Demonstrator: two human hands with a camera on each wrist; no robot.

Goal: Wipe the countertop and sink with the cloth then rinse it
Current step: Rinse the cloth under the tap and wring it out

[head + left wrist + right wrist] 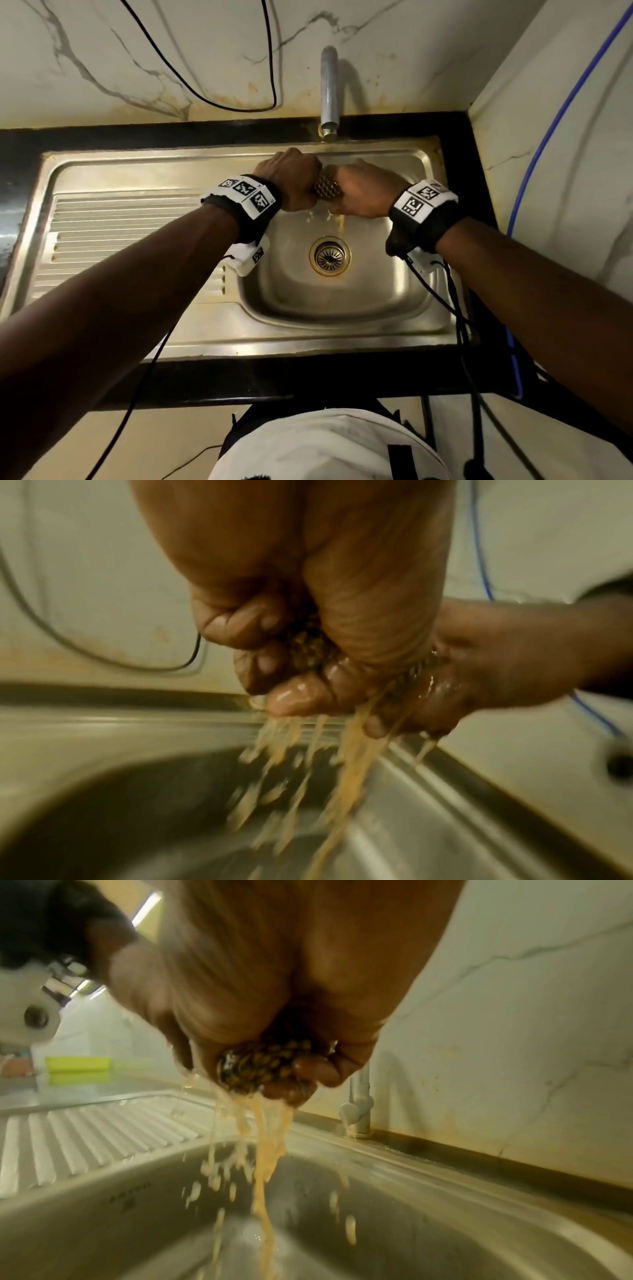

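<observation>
A dark, waffle-textured cloth [326, 189] is bunched between both fists above the steel sink basin [294, 294]. My left hand [291, 178] grips its left end and my right hand [363, 192] grips its right end, fists side by side. In the left wrist view my left hand [291, 647] curls tight around the cloth [313, 642], and brownish water streams down into the basin [137, 818]. In the right wrist view my right hand [274, 1001] squeezes the wet cloth [263, 1066], with yellowish water falling into the basin [394, 1231]. Most of the cloth is hidden inside the fists.
The faucet [329, 92] rises behind the hands by the marble wall. A ribbed drainboard [120, 236] lies left of the basin, and the drain [329, 256] sits below the hands. Black countertop [239, 380] frames the sink. A yellow-green sponge [78, 1064] rests far left.
</observation>
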